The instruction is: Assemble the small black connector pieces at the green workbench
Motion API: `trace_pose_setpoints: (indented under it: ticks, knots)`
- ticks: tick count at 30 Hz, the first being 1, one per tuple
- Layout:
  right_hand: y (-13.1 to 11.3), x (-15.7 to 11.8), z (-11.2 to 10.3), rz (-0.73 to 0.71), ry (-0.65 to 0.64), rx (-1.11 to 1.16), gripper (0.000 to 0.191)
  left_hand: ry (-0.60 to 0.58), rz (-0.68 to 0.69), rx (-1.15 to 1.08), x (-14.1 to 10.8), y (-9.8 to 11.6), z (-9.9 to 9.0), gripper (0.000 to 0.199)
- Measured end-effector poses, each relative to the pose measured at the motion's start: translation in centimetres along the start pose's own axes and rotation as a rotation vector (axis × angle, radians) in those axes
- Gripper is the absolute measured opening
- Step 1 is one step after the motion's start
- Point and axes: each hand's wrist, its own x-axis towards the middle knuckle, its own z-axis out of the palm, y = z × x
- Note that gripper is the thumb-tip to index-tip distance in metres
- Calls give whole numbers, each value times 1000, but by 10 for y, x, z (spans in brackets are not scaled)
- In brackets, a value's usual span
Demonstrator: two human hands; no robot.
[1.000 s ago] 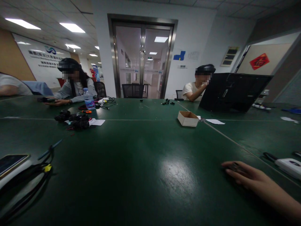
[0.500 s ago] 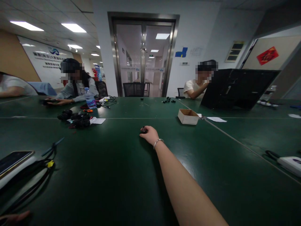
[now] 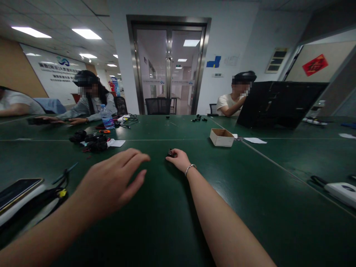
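My right hand (image 3: 179, 160), with a silver bracelet (image 3: 190, 169) at the wrist, rests on the green table (image 3: 155, 230). Its fingers are closed round a small dark object with a metallic top (image 3: 170, 151). The fingers cover part of it, and I cannot make out its exact kind. To the left and nearer to me, my left hand (image 3: 116, 178) hovers above the table. Its thumb and fingers are apart, with nothing between them. A gap separates it from the small object.
An open cardboard box (image 3: 221, 138) stands to the right. Dark tangled items (image 3: 91, 141) and a water bottle (image 3: 106, 118) are at the left. A phone (image 3: 19, 191) and black cables (image 3: 59, 189) lie near left. A monitor (image 3: 280, 105) stands back right. Co-workers sit across the table.
My left hand has come up from the bottom left corner toward the middle. My right hand stays nearly in place, and more of the object's metallic top shows.
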Motion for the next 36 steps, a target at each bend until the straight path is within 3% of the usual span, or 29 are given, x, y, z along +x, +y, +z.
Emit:
trace_pose_setpoints:
  ticks: [1,3,6,8,11,13,16,22,25,36]
  knots:
    - [1,1,1,1,18,33,20,-82,93,71,22,5,18,36]
    - [3,3,1,4,71,74,17,-95,153,144,66,5,65,46]
    - [5,6,1,15,102,85,12,-105,18,19,111,-16,139,54]
    - [7,8,-1,22,108,86,10,-98,-51,-203,122,-36,176,39]
    - [11,11,-3,24,116,101,12,-10,-268,-485,119,-63,204,20]
    - [13,13,-3,23,95,150,17,0,-367,-629,115,-74,207,18]
    - [15,15,-4,43,30,301,21,-40,-391,-750,112,-81,203,20]
    - [15,15,-14,123,40,646,31,-130,-369,-687,112,-74,204,23]
    - [14,14,-19,162,28,769,23,-127,-404,-716,111,-71,204,23]
    - [7,10,-27,228,8,897,18,-94,-458,-724,115,-71,204,30]
